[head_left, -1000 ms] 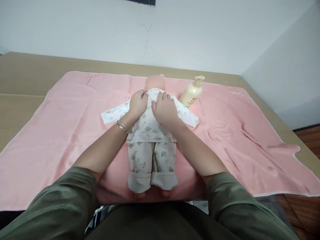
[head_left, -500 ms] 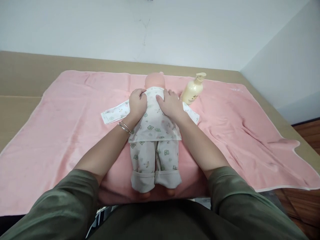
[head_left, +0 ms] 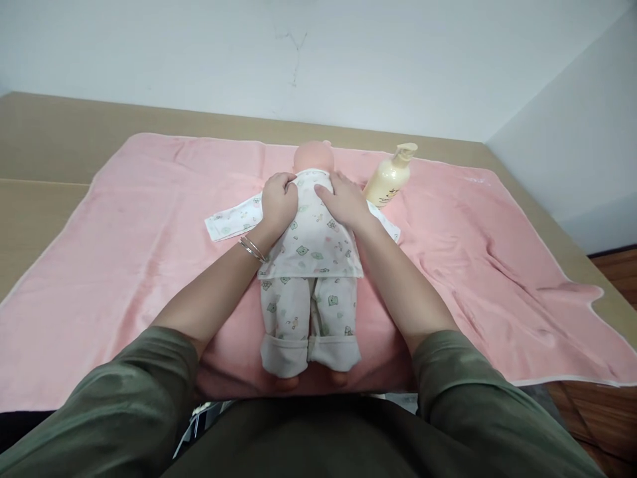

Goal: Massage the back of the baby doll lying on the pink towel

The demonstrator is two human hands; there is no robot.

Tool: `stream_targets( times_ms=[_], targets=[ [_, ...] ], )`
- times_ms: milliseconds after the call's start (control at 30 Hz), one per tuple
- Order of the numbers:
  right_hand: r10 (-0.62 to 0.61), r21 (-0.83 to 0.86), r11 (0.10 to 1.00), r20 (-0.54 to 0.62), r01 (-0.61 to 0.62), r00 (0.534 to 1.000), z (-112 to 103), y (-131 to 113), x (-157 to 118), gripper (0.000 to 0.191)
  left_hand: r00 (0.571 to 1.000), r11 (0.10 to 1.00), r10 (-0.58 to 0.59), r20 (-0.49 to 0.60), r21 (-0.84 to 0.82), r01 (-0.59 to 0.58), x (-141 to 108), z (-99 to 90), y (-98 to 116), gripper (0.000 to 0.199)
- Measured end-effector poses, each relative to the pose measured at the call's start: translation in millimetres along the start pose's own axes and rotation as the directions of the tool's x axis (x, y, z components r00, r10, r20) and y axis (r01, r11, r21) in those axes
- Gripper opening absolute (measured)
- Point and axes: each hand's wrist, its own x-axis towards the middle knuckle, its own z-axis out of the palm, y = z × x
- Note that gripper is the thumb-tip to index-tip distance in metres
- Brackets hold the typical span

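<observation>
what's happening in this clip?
A person presses both hands on the upper back of a baby doll lying face down on a pink towel. The left hand and right hand rest on its shoulders. A pump bottle lies beside the doll's head.

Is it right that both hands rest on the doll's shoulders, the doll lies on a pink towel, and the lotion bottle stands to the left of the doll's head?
Not quite. The lotion bottle is to the right of the doll's head, as the head view shows. The rest holds: the left hand and right hand rest on the doll's shoulders, and the doll lies on the pink towel.
</observation>
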Motion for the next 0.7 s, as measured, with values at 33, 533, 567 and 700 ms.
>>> stream_targets(
  times_ms=[33, 533, 567, 700],
  targets=[
    [0.085, -0.013, 0.996, -0.023, -0.085, 0.996, 2.5, -1.7, -3.0, 0.079, 1.0, 1.0, -0.001, -0.001, -0.002, 0.001, -0.2, 0.3, -0.7, 0.025],
    [-0.003, 0.023, 1.0, 0.068, 0.002, 0.998, 4.1, 0.3, 3.9, 0.083, 0.97, 0.919, 0.035, 0.242, 0.375, -0.126, -12.6, -8.5, 29.7, 0.022],
    [0.015, 0.039, 0.999, 0.067, -0.018, 0.998, 4.4, 5.6, 7.0, 0.086, 0.966, 0.898, 0.042, 0.255, 0.414, -0.148, -18.2, -8.1, 33.6, 0.024],
    [0.037, 0.007, 0.999, 0.023, -0.037, 0.999, 6.8, 0.4, 1.7, 0.083, 0.97, 0.91, 0.111, 0.217, 0.37, -0.187, -23.4, -3.5, 33.0, 0.025]
  ],
)
